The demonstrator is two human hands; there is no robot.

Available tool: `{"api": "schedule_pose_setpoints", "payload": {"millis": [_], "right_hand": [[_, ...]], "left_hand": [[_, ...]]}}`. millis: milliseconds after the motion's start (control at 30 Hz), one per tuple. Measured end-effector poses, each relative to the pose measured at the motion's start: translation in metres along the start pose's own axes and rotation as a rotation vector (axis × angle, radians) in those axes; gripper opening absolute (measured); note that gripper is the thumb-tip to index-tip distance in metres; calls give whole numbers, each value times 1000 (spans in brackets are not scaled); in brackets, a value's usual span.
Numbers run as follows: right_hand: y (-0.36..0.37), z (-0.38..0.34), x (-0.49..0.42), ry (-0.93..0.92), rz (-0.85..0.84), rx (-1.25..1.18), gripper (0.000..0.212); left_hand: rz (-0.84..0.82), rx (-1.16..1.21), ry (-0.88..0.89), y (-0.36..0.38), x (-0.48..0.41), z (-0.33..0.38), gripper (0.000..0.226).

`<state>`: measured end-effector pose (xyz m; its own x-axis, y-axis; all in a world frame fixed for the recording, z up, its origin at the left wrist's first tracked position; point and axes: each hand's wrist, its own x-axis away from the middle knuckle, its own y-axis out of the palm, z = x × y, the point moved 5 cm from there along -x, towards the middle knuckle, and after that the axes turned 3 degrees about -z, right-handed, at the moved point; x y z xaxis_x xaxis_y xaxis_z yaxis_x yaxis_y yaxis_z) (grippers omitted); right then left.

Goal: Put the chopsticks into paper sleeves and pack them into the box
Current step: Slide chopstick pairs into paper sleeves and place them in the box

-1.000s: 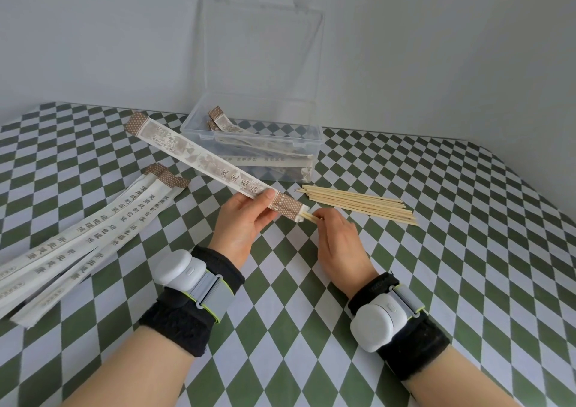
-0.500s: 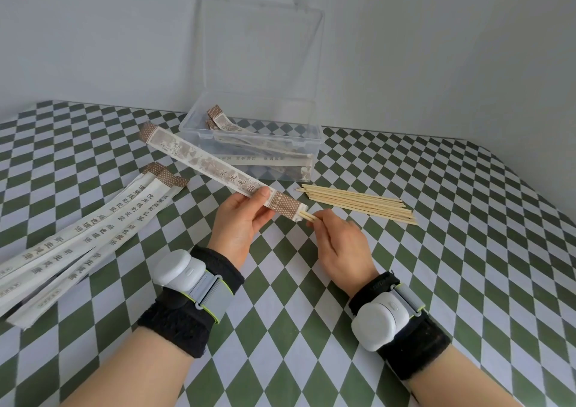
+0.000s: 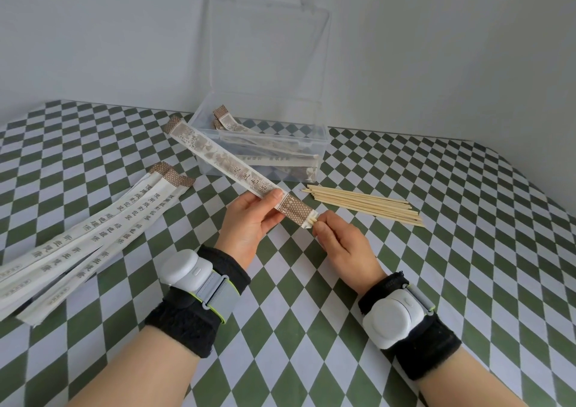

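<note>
my left hand [image 3: 253, 221] grips the paper sleeve [image 3: 224, 160]; just right of it, my right hand [image 3: 341, 244] pinches the protruding chopsticks [image 3: 312, 218].

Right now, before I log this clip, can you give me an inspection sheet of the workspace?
Surface: checked tablecloth, green and white.
Job's things: held sleeve raised above the table, chopstick ends poking from its near end; loose chopsticks lie to the right; flat sleeves piled at left; clear box, lid open, holds packed sleeves.
Clutter: nothing seen.
Grippers: left hand grips the held sleeve; right hand pinches the chopstick ends.
Cables: nothing seen.
Surroundings: plain wall behind the table; white wrist devices on black bands.
</note>
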<state>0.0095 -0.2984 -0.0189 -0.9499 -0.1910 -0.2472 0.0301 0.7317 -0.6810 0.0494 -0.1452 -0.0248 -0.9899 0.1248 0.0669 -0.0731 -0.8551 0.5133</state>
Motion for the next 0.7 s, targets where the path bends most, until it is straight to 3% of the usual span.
{"api": "schedule_pose_setpoints", "payload": {"millis": [200, 400, 600, 700], "right_hand": [[0, -2, 0, 6, -21, -60, 17], [-1, -2, 1, 30, -34, -90, 29], [1, -1, -1, 52, -40, -38, 11], [3, -6, -6, 33, -45, 12, 22]], "left_hand": [[-14, 2, -3, 1, 1, 1, 7], [-61, -19, -21, 6, 3, 0, 7], [-55, -97, -6, 5, 3, -1, 10], [-40, -133, -15, 3, 2, -3, 11]]}}
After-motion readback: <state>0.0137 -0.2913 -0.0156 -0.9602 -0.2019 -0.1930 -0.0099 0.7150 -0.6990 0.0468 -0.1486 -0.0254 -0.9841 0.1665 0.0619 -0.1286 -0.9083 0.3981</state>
